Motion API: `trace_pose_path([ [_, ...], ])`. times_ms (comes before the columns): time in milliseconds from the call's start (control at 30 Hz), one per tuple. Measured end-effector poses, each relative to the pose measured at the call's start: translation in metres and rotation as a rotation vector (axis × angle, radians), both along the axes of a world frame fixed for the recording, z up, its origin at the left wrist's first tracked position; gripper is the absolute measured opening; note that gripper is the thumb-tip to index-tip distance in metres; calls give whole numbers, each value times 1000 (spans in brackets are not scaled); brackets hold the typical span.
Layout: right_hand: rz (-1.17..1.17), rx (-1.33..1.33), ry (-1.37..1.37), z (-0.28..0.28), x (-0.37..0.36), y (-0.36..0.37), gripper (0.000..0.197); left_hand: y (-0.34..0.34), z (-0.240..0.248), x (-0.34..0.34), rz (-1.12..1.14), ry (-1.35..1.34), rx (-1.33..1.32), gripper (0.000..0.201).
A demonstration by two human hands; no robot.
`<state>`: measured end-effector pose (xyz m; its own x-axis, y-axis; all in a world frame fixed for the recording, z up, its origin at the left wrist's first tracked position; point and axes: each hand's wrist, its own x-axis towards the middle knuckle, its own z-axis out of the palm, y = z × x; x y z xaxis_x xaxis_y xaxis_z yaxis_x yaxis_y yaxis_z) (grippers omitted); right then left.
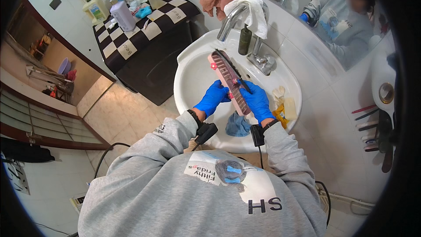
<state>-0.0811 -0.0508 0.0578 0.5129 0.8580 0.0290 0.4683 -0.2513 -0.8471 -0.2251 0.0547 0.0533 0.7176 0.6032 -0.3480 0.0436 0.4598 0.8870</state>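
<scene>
Over the white sink (186, 68), my left hand (213, 98) in a blue glove is closed on the near left edge of a long pink tray (242, 104). The tray is tilted; dark stripes run across its face and small pink flowers sit along its edge. My right hand (256, 100), also gloved in blue, lies at the tray's right side, its fingers round a slim black brush (229, 65). The bristled end of the brush lies along the tray's far part. Below the hands, a blue cloth (238, 125) rests in the basin.
A chrome faucet (262, 61) with a white cloth (252, 13) over its spout and a dark green bottle (245, 40) stand at the sink's back. Yellow items (281, 113) lie on the right rim. Bottles (122, 14) crowd a checkered cover at left. Combs (369, 125) hang on the right wall.
</scene>
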Motion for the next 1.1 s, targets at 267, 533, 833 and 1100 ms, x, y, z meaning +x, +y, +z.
trace_pose_path([
  [267, 170, -141, -245, 4, 9, 16, 38, 13, 2, -12, -237, -17, 14, 45],
  [533, 268, -88, -296, 18, 10, 19, 31, 29, 0, -15, -341, 7, -18, 43],
  [833, 247, -34, -306, 25, 12, 11, 34, 30, 2, -12, -328, -14, -16, 42],
  [1100, 237, -78, -515, 18, 7, 3, 24, 27, 8, -10, -332, 0, 18, 41],
])
